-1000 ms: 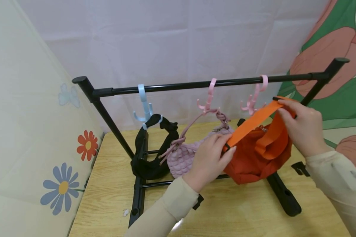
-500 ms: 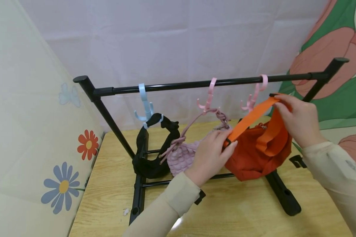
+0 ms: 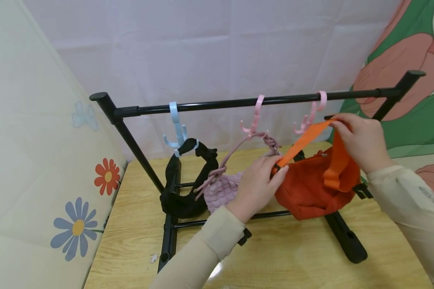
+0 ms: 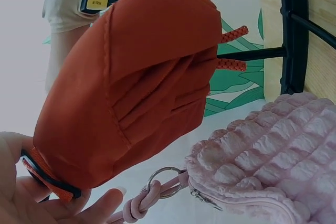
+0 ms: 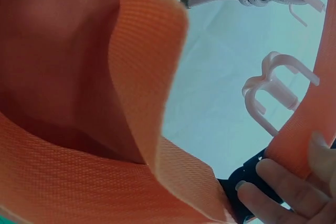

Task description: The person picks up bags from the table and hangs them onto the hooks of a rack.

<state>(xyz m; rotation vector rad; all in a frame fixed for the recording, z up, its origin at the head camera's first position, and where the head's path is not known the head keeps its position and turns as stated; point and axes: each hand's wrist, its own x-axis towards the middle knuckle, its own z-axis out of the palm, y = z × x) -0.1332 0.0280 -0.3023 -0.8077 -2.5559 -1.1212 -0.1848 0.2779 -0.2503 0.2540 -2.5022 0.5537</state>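
Observation:
An orange-red bag (image 3: 311, 190) hangs between both hands by its bright orange strap (image 3: 305, 142). My left hand (image 3: 256, 188) pinches the strap's near-left end at a black buckle (image 4: 50, 174). My right hand (image 3: 363, 140) pinches the strap higher up, beside another black buckle (image 5: 247, 184). Behind the strap, a pink hook (image 3: 307, 120) hangs on the black rail; in the right wrist view the hook (image 5: 270, 85) shows bare prongs, apart from the strap. Just left, a lilac quilted bag (image 3: 222, 192) hangs from a second pink hook (image 3: 254, 118), partly hidden by my left hand.
A black rack (image 3: 217, 105) stands on a wooden table (image 3: 130, 224). On its left, a black bag (image 3: 188, 206) hangs from a blue hook (image 3: 175, 124). One rack foot (image 3: 347, 239) reaches forward at the right. Flower-printed walls (image 3: 412, 76) flank the rack.
My right hand has moved left with its part of the strap, closer to my left hand. The bag's body has shifted slightly right. My left hand has barely moved.

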